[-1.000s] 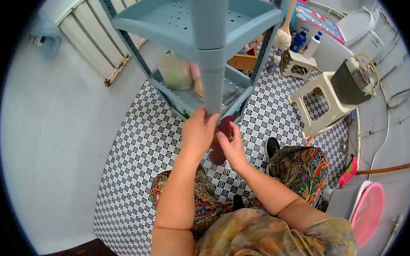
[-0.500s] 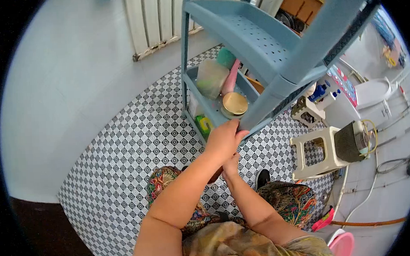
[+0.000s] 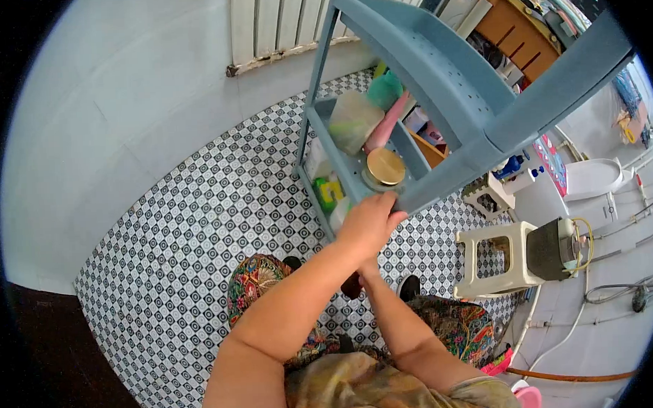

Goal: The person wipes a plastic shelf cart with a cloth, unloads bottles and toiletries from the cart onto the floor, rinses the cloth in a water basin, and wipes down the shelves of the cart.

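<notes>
My left hand (image 3: 370, 222) is wrapped round the front corner of the middle tray on a blue plastic shelf rack (image 3: 436, 56). Below it, my right hand (image 3: 370, 266) reaches low at the rack's front, its fingers hidden behind my left wrist. Close to my left fingers, a jar with a gold lid (image 3: 385, 166) stands on the middle tray. Behind the jar are a pink tube (image 3: 388, 126), a cloudy plastic bag (image 3: 355, 122) and a teal round item (image 3: 385, 91). The lower tray holds a yellow-green package (image 3: 329, 194). The rack looks tilted in this wide view.
A white radiator (image 3: 284, 22) hangs on the wall behind the rack. To the right, a cream plastic stool (image 3: 497, 252) has a dark container (image 3: 551, 250) against it. A white toilet (image 3: 592, 179) is farther right. Patterned tile floor (image 3: 198, 230) surrounds my feet.
The rack leans more to the right in view, and its trays sit farther right. My left hand keeps its hold on the tray corner. The whole view has shifted slightly too.
</notes>
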`<state>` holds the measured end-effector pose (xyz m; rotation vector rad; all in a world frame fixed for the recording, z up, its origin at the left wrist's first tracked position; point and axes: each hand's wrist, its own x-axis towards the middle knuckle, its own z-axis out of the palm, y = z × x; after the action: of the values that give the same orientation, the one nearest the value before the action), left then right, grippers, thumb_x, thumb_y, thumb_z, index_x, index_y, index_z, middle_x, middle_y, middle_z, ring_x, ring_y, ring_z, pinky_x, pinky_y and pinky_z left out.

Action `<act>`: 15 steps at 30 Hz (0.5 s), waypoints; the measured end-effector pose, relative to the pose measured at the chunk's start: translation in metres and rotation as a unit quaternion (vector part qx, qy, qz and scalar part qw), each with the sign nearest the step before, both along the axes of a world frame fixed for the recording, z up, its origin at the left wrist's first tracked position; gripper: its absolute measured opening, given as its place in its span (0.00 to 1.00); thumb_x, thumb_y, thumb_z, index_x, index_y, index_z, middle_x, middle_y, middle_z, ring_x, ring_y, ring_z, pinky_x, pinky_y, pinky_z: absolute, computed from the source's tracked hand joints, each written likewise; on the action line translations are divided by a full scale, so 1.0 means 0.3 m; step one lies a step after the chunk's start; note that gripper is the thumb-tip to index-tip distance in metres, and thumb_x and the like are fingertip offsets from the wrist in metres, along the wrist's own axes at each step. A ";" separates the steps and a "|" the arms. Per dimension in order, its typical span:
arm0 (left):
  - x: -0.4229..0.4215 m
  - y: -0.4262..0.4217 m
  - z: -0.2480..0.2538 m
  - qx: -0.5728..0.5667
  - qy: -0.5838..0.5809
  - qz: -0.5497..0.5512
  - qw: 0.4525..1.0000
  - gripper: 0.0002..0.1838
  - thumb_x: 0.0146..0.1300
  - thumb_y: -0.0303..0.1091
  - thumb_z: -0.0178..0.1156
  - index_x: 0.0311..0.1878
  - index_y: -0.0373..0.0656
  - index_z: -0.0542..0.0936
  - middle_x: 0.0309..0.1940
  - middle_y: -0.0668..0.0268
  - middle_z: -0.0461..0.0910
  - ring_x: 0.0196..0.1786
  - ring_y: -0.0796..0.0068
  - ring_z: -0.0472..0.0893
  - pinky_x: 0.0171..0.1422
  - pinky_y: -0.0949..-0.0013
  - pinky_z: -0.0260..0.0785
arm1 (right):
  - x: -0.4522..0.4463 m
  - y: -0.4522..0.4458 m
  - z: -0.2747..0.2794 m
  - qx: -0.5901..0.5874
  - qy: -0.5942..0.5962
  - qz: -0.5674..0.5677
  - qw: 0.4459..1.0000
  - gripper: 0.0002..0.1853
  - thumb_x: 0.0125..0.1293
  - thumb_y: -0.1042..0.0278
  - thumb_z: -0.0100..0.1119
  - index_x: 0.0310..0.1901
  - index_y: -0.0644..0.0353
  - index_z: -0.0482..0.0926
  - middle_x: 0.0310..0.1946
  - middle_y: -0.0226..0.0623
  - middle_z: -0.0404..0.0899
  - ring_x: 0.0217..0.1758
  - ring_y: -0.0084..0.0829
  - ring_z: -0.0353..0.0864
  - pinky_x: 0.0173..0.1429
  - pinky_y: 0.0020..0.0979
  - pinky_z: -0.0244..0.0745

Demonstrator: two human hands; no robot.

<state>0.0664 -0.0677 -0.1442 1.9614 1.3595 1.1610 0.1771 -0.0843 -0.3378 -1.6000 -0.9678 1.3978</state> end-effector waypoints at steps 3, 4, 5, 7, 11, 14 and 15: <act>-0.005 -0.002 -0.054 0.002 0.041 0.017 0.999 0.13 0.57 0.36 0.51 0.39 0.36 0.71 0.33 0.50 0.75 0.38 0.51 0.75 0.41 0.55 0.66 | 0.031 -0.035 0.142 -0.069 0.050 0.093 0.992 0.17 0.59 0.68 0.51 0.48 0.69 0.71 0.42 0.35 0.75 0.42 0.26 0.73 0.46 0.25 0.66; -0.015 0.002 -0.067 -0.001 0.091 0.032 0.995 0.14 0.57 0.34 0.50 0.43 0.36 0.72 0.34 0.50 0.76 0.39 0.51 0.75 0.43 0.55 0.67 | 0.048 -0.034 0.147 -0.071 0.048 0.087 0.993 0.17 0.59 0.68 0.51 0.48 0.69 0.71 0.42 0.35 0.75 0.42 0.26 0.73 0.46 0.25 0.66; -0.034 -0.001 -0.047 -0.055 0.167 0.032 0.984 0.13 0.57 0.32 0.46 0.43 0.36 0.72 0.36 0.51 0.76 0.38 0.53 0.76 0.42 0.56 0.69 | 0.068 -0.043 0.147 -0.055 0.042 0.101 0.992 0.17 0.59 0.69 0.49 0.48 0.68 0.71 0.42 0.34 0.75 0.42 0.25 0.73 0.46 0.25 0.66; -0.078 -0.007 -0.027 -0.131 0.260 -0.008 0.957 0.12 0.54 0.30 0.47 0.39 0.36 0.75 0.32 0.51 0.78 0.36 0.54 0.78 0.38 0.57 0.70 | 0.086 -0.061 0.213 -0.053 0.026 0.105 0.993 0.16 0.61 0.72 0.45 0.50 0.67 0.71 0.41 0.32 0.76 0.41 0.23 0.73 0.47 0.23 0.66; -0.110 -0.045 -0.053 -0.230 0.375 -0.093 0.893 0.11 0.51 0.31 0.49 0.34 0.37 0.78 0.29 0.51 0.78 0.37 0.54 0.78 0.40 0.59 0.70 | 0.068 -0.112 0.404 -0.003 0.084 0.091 0.992 0.14 0.61 0.73 0.48 0.49 0.65 0.73 0.40 0.31 0.77 0.39 0.19 0.75 0.45 0.20 0.68; -0.104 -0.088 -0.132 -0.281 0.365 -0.221 0.860 0.12 0.52 0.34 0.50 0.32 0.36 0.79 0.31 0.51 0.78 0.38 0.55 0.78 0.43 0.59 0.69 | 0.101 -0.138 0.402 0.052 0.039 0.119 0.991 0.13 0.59 0.73 0.50 0.45 0.66 0.75 0.42 0.35 0.76 0.43 0.25 0.74 0.48 0.24 0.67; -0.093 -0.105 -0.164 -0.271 0.355 -0.230 0.864 0.13 0.53 0.36 0.50 0.32 0.36 0.79 0.33 0.52 0.78 0.38 0.55 0.78 0.45 0.59 0.68 | 0.106 -0.144 0.411 0.052 0.041 0.119 0.991 0.13 0.59 0.73 0.50 0.45 0.66 0.75 0.42 0.35 0.76 0.43 0.25 0.74 0.48 0.24 0.67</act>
<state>0.0385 -0.0994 -0.1934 2.1497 1.2217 -0.2054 0.2089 -0.1276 -0.2146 -1.3745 -1.1926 1.5323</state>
